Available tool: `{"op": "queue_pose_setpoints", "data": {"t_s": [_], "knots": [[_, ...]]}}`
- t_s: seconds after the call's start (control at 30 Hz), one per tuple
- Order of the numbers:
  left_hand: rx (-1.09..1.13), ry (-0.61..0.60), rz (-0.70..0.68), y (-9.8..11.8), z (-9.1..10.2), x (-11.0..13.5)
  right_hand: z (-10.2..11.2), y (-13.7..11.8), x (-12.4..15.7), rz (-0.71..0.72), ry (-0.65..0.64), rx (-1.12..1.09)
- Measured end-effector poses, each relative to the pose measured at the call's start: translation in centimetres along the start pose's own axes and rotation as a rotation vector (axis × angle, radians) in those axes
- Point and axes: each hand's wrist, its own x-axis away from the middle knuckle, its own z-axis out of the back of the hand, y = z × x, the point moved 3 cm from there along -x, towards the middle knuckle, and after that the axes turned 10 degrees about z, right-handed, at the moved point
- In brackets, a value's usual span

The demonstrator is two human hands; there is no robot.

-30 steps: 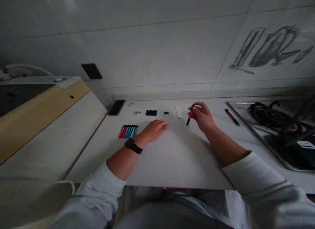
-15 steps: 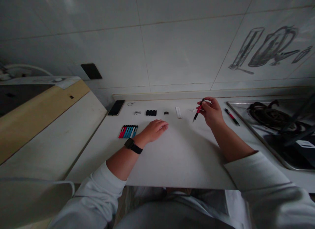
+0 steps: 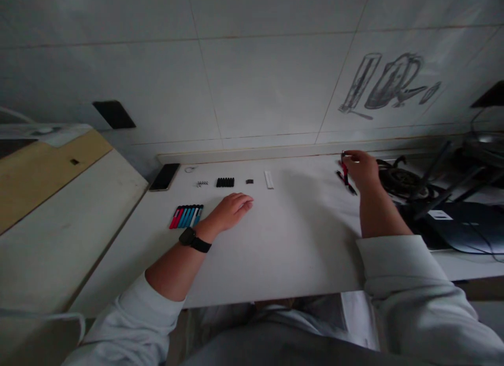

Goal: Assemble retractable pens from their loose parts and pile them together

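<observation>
Dim light is covering the counter (image 3: 275,266); a soft shadow (image 3: 315,213) is lying beside the right forearm (image 3: 380,213); wide-angle distortion is stretching the edges.

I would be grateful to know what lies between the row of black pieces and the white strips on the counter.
In the head view, a small dark cluster, too small to identify, lies between the row of black pieces and the white strips.

The 2 arms reach forward, set well apart. The left arm (image 3: 169,270) slants inward from the lower left, and the left hand (image 3: 226,212) lies low, its fingers (image 3: 241,199) close together, loosely curled and pointing right. The right arm (image 3: 381,213) stretches farther out, its forearm running nearly straight ahead; the right hand (image 3: 363,170) leans left, fingertips drawn together in a pinch.
</observation>
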Motion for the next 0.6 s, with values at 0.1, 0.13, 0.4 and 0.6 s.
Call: {"op": "queue_pose_setpoints", "data": {"t_s": [0.1,0.13,0.4,0.6], "knots": [[0.002,0.007,-0.011,-0.1,0.0,0.0,0.0,0.6,0.5,-0.01,-0.087,0.281],[0.004,0.009,-0.012,-0.1,0.0,0.0,-0.3,0.6,0.7,0.002,-0.125,0.339],[-0.004,0.013,-0.013,0.0,-0.1,0.1,-3.3,1.2,1.2,-0.073,-0.323,0.611],[-0.013,0.01,-0.016,0.0,-0.1,0.1,-4.0,1.1,1.4,-0.118,-0.386,0.68]]}}
